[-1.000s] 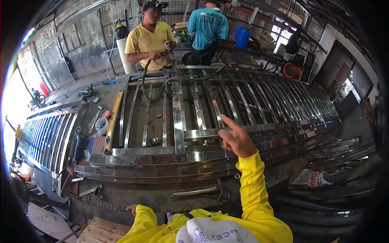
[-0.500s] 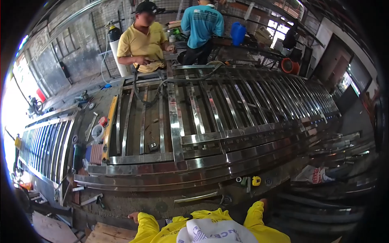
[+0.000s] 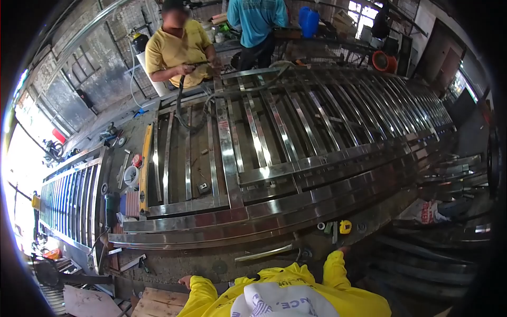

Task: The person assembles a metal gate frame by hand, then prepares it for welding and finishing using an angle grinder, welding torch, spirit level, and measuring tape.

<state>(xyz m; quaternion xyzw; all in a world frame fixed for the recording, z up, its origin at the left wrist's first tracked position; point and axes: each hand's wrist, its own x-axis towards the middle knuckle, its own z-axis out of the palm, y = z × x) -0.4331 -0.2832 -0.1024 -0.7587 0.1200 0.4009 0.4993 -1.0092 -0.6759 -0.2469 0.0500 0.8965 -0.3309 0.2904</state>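
Note:
My left hand (image 3: 185, 281) lies at the near edge of the worktable (image 3: 195, 261), fingers partly showing and apart, with nothing seen in it. Farther right, my right hand (image 3: 344, 249) is at the same edge; its fingers are too small and hidden to make out. Between the hands lies a thin shiny metal strip (image 3: 264, 253). A yellow tape measure (image 3: 345, 227) sits just beyond my right hand, beside small round pieces. Ahead of both hands, a large polished metal grille with many bars (image 3: 226, 153) spreads across the table.
A yellow spirit level (image 3: 143, 179) lies along the grille's left side, near a white tub (image 3: 131, 176) and an angle grinder (image 3: 110, 208). Across the table, a person in a yellow shirt (image 3: 177, 53) holds a dark cable (image 3: 181, 100). Another person in blue (image 3: 257, 21) faces away.
The view has tilted and shifted, so the scene sits differently in frame. The person in yellow has raised the hand holding the cable. My hands stay at the table's edge.

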